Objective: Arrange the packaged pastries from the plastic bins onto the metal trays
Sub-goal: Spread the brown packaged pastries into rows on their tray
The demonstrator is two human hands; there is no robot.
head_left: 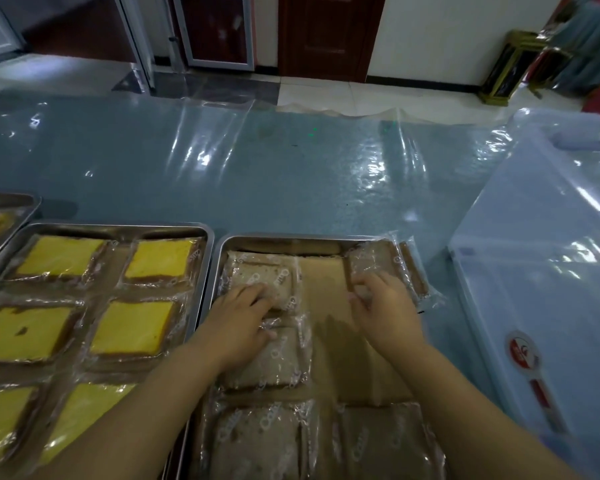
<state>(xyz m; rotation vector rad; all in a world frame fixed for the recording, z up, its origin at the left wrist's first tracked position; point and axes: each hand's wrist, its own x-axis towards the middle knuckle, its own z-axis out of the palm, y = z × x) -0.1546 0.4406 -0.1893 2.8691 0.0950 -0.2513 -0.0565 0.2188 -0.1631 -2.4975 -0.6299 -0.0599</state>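
White lettering is showing on the clear wrappers of the brown pastries point(257, 441) in the right metal tray point(222, 258); it is reading something like "Cake", though blur is making that uncertain. A round red-and-white sticker point(523, 353) is sitting on the plastic bin point(551, 271) at the worktop's right edge, its print too small to read.
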